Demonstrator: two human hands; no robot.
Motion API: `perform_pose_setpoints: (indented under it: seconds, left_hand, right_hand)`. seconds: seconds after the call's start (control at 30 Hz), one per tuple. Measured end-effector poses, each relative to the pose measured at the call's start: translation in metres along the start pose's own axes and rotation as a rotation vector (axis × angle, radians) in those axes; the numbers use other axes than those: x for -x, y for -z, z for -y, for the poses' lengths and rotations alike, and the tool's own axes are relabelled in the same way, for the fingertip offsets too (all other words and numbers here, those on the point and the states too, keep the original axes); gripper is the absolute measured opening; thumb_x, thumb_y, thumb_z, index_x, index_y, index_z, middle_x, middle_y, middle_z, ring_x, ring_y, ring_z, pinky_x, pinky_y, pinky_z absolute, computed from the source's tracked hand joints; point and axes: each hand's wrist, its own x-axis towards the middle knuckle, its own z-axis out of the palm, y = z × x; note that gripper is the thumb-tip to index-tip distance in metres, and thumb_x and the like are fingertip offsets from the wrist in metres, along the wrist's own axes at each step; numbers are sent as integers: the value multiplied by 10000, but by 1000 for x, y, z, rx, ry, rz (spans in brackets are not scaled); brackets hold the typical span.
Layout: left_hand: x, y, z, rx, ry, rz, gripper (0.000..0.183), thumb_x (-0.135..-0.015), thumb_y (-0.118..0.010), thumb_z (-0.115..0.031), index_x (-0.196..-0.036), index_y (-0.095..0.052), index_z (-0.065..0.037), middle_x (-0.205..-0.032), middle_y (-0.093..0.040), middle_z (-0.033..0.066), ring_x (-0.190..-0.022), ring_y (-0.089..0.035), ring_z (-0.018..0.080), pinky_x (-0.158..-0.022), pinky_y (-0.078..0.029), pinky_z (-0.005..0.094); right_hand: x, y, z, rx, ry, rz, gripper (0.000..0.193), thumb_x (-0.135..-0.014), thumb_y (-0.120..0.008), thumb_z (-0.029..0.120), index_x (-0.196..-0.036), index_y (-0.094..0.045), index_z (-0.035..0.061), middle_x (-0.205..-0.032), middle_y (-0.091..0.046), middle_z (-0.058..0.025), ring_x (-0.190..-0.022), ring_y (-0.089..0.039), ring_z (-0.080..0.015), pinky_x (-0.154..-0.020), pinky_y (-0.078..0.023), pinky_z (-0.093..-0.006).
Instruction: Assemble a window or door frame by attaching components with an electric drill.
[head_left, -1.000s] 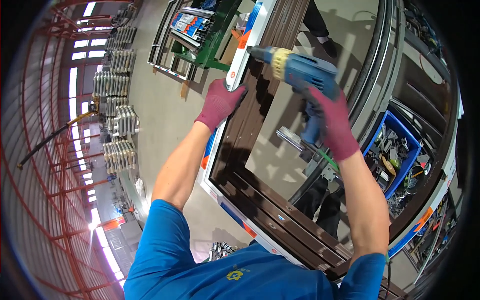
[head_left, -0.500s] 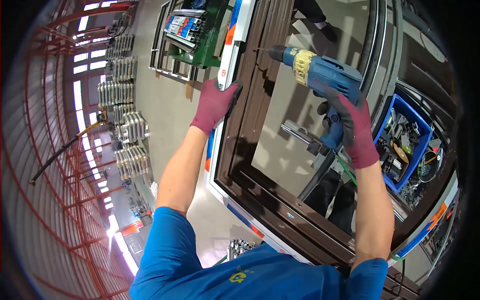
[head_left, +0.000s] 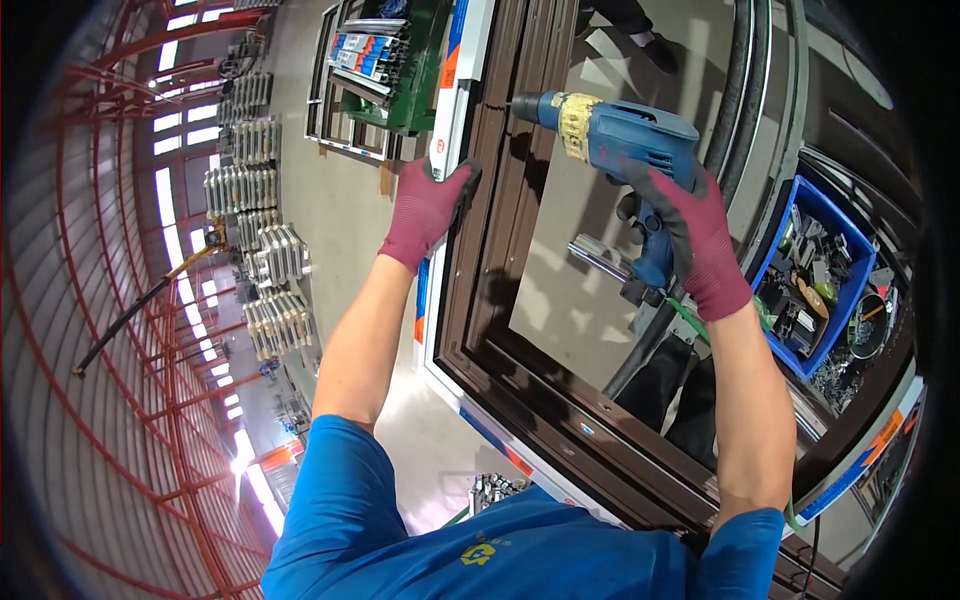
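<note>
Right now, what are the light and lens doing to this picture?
In the head view, the fisheye lens bows the red roof beams and the rim goes black; glare flares near the bright window strip; dark shadows patch the brown metal frame; the blue power drill looks fairly sharp.

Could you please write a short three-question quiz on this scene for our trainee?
1. Which hand holds the drill?
2. True or false: the left hand grips the white edge of the brown frame.
3. What colour is the bin of metal parts at the right: (a) red, (b) blue or (c) green?

Key: 1. The right hand. 2. True. 3. (b).
</note>
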Motion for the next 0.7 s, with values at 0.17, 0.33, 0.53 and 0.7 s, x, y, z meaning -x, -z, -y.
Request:
perform_pose_setpoints:
  seconds: [0.17, 0.33, 0.53, 0.7]
  left_hand:
    - [1, 1, -1, -61, -50, -26, 311, -917, -794, -220, -1009, -739, 72, -827, -762, 134, -736, -697, 160, -723, -553, 358]
    - [-1, 2, 2, -69, -101, -36, 319, -916, -796, -224, -1021, -742, 73, -835, -765, 135, -741, -699, 164, -732, -553, 355]
    - [-2, 4, -1, -107, -121, -33, 320, -917, -799, -236, -1020, -745, 63, -837, -766, 123, -739, -704, 175, -733, -554, 357]
    - [2, 4, -8, -22, -41, -34, 326, -916, -799, -236, -1024, -742, 67, -831, -762, 126, -734, -703, 171, -728, -555, 354]
  right_hand:
    - [0, -6, 2, 109, 37, -21, 482, -912, -828, 363, -1209, -653, 26, -930, -701, -31, -710, -656, -103, -562, -524, -263]
    - [-7, -3, 1, 126, 53, -14, 447, -919, -822, 275, -1232, -650, 6, -986, -727, -58, -769, -681, -118, -634, -553, -277]
    - [-13, -1, -12, 100, 85, -37, 432, -926, -811, 243, -1247, -645, 7, -1003, -734, -62, -786, -681, -121, -681, -555, -279]
    - [-14, -14, -5, 183, 36, -21, 431, -915, -820, 306, -1207, -666, 29, -966, -725, -29, -692, -636, -95, -634, -501, -252]
